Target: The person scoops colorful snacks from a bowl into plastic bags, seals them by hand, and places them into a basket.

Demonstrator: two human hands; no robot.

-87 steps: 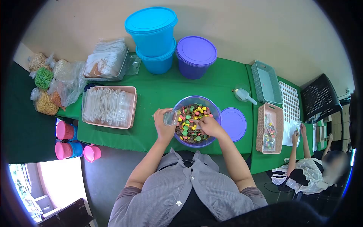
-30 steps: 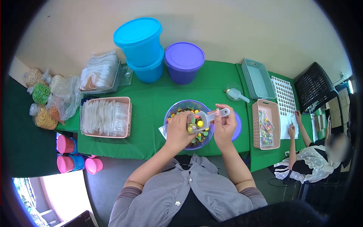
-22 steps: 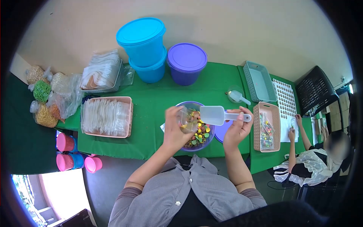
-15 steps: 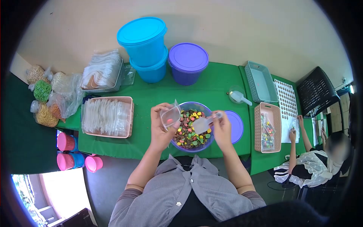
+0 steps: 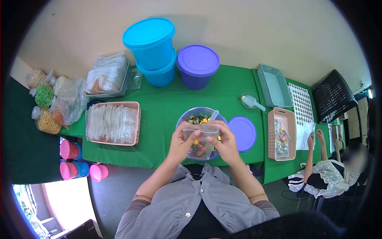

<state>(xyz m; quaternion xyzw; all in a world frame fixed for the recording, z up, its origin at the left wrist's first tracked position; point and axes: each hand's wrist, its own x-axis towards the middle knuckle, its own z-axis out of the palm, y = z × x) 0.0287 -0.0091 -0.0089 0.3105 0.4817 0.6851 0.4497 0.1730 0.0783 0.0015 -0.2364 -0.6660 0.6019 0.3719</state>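
Observation:
My left hand [image 5: 182,144] and my right hand [image 5: 227,144] pinch the two sides of a clear plastic pouch [image 5: 204,128] near its top edge. Colourful candies show in and through the pouch, in yellow, red and brown. Directly beneath lies a purple tub [image 5: 184,114] holding mixed candies [image 5: 195,119], partly hidden by the hands and pouch. A scoop handle [image 5: 215,114] sticks up from the tub beyond my right fingers. Just right of the tub rests a round purple lid [image 5: 243,134].
Left is a pink basket [image 5: 137,123] of flat pouches. Blue buckets [image 5: 157,73] and a purple bucket [image 5: 197,77] stand behind. A second scoop [image 5: 254,102] lies in a cup. Filled pouches sit in a pink basket [image 5: 274,151]; a co-worker [image 5: 330,175] is at far right.
My right hand has let go of the scoop, which now rests in the tub, and has joined my left on the pouch. The pouch has moved right, over the tub. The co-worker's hands have shifted.

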